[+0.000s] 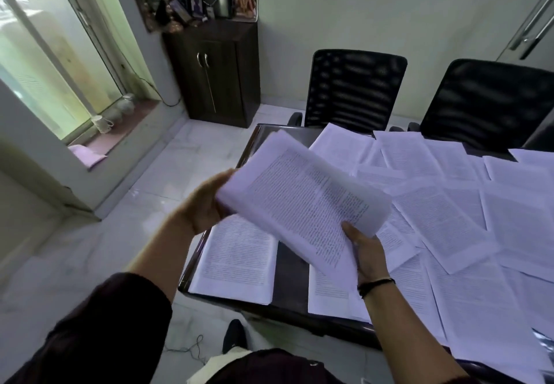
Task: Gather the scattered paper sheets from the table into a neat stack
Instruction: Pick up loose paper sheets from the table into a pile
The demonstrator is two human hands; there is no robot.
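Both hands are up off the desk (293, 278) and they've got the bundle of printed sheets (302, 200) between them, lifted clear above the desk's left corner. The left hand (204, 203) cups the bundle's left short edge, fingers closed around it, probably to square that end. The right hand (368, 251) pinches the near right corner, thumb on top of the print, fingers hidden underneath, so the pages don't fan out. The bundle is tilted, far end higher, and its edges look ragged: not a neat stack yet.

Beneath the bundle, one printed sheet (236, 257) lies flat at the desk's left corner, with a bare dark strip just right of it. To the right of the bundle the desk is carpeted with loose sheets (467, 221), overlapping at every angle, out to the two black mesh chairs (356, 89) at the far side. My read: early going, and most of the gathering lies ahead.
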